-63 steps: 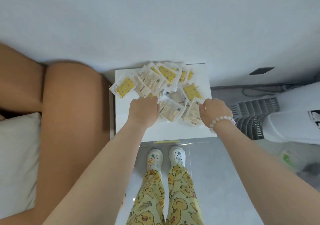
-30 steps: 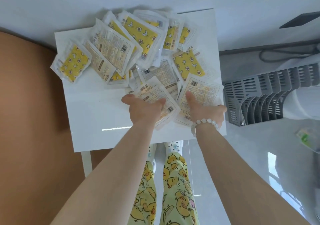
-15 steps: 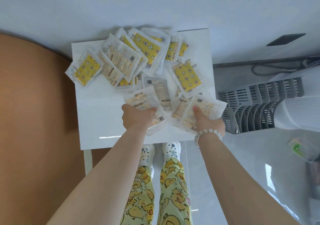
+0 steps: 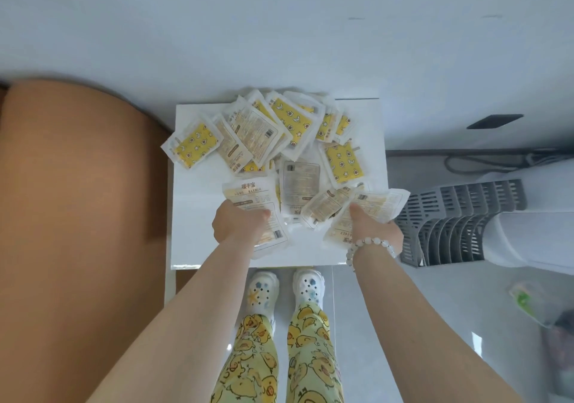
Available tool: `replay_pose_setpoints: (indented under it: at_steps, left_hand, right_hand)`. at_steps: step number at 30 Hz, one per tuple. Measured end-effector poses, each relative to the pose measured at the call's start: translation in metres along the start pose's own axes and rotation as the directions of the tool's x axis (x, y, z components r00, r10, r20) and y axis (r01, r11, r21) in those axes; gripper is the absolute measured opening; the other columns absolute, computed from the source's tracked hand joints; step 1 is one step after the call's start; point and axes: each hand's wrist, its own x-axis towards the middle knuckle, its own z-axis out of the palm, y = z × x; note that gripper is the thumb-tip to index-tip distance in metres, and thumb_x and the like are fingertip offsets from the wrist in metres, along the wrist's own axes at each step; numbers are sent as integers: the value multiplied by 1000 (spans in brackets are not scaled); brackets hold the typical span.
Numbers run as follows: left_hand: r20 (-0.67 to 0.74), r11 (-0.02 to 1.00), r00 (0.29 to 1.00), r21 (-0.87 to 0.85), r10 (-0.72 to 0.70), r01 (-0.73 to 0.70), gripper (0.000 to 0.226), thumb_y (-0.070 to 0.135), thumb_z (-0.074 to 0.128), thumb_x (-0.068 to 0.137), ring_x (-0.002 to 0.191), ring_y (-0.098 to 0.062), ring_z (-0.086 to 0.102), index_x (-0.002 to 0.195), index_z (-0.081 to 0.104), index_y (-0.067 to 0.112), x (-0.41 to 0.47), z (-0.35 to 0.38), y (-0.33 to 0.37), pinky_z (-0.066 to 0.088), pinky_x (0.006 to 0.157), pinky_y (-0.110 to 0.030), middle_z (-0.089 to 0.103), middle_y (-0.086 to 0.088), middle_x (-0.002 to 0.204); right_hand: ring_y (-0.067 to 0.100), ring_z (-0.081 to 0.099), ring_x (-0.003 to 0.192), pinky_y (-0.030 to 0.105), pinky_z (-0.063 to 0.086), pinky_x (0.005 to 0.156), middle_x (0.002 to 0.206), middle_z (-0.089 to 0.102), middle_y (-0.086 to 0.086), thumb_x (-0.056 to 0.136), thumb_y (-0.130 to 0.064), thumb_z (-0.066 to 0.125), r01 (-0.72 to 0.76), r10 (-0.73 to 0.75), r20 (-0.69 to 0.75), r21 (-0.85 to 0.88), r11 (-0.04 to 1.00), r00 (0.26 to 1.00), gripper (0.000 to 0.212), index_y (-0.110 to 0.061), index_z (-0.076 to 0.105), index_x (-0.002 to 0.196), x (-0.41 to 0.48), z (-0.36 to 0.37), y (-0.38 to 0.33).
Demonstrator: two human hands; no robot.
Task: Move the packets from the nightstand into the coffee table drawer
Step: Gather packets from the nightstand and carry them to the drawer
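A white nightstand [image 4: 198,216] stands below me against the wall. Several hand-warmer packets [image 4: 279,135], white and yellow-patterned, lie heaped on its far half. My left hand [image 4: 239,225] is shut on a white packet [image 4: 251,193] printed "HAND WARMER", held near the front of the top. My right hand [image 4: 375,231], with a bead bracelet on the wrist, grips a bunch of pale packets [image 4: 379,207] over the nightstand's right front corner. The coffee table drawer is not in view.
A tan padded headboard [image 4: 77,216] fills the left, close to the nightstand. A grey slatted appliance with a white body [image 4: 459,219] stands on the floor at the right. Cables [image 4: 484,162] run along the wall. My feet in white clogs [image 4: 285,287] are at the nightstand's front edge.
Both hands have closed on packets and pulled them toward the front edge. The view has drawn back from the nightstand since one second ago.
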Motion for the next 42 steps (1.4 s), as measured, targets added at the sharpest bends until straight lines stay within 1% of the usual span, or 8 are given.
replay_pose_setpoints:
  at_steps: [8, 16, 22, 26, 29, 32, 36, 42]
  left_hand:
    - [-32, 999, 999, -24, 25, -26, 35, 16, 74, 78, 107, -26, 62, 112, 64, 13, -4, -28, -9, 45, 75, -26, 66, -6, 115]
    - [-40, 995, 996, -61, 81, -83, 36, 24, 77, 77, 106, -24, 63, 110, 65, 14, -8, -52, -5, 52, 86, -33, 67, -4, 114]
    - [9, 985, 989, -96, 147, -145, 40, 25, 77, 77, 105, -22, 63, 113, 64, 16, -23, -69, 7, 50, 84, -30, 67, 0, 114]
    - [117, 968, 970, -153, 215, -197, 36, 23, 80, 75, 96, -21, 63, 106, 65, 14, -46, -84, 32, 49, 79, -26, 65, 2, 100]
    - [233, 944, 926, -217, 299, -250, 30, 14, 84, 67, 95, -23, 66, 92, 67, 14, -71, -89, 56, 53, 89, -36, 69, -1, 100]
    - [332, 920, 862, -219, 384, -326, 24, 10, 84, 67, 94, -25, 68, 78, 65, 19, -105, -87, 79, 56, 87, -43, 71, -3, 94]
    - [437, 889, 775, -202, 457, -411, 23, 10, 83, 68, 94, -24, 68, 79, 64, 19, -151, -77, 96, 55, 88, -40, 70, -3, 95]
    - [596, 839, 642, -105, 483, -534, 29, 10, 82, 70, 97, -23, 67, 91, 63, 14, -217, -47, 94, 54, 90, -39, 69, -6, 104]
  right_hand:
    - [27, 56, 116, 34, 43, 90, 127, 58, 9, 81, -43, 68, 27, -21, -61, 104, 994, 998, 64, -5, 51, 130, -25, 3, 3]
    - [25, 59, 110, 29, 41, 80, 119, 61, 7, 79, -41, 71, 40, -26, -65, 231, 972, 998, 56, -5, 56, 121, -54, -5, 4]
    - [26, 59, 110, 31, 43, 84, 121, 60, 8, 79, -40, 72, 40, -27, -48, 305, 951, 998, 57, -5, 56, 120, -76, -15, 4]
    - [26, 61, 105, 32, 44, 81, 116, 63, 7, 77, -40, 75, 37, -35, -14, 388, 921, 999, 55, -7, 57, 117, -99, -38, -4]
    - [26, 62, 105, 31, 47, 84, 115, 64, 5, 75, -39, 77, 43, -41, -14, 453, 890, 999, 55, -9, 58, 117, -115, -65, -8]
    - [23, 62, 98, 30, 45, 79, 112, 65, 4, 76, -39, 75, 68, -57, -36, 524, 849, 998, 52, -10, 58, 116, -130, -101, -11]
    - [22, 59, 91, 29, 45, 77, 98, 60, 0, 76, -39, 75, 92, -62, -71, 611, 787, 996, 42, -15, 57, 106, -143, -144, -3]
    - [22, 67, 91, 38, 55, 87, 102, 69, 2, 72, -35, 79, 113, -8, -146, 729, 675, 989, 33, -21, 58, 93, -154, -196, 28]
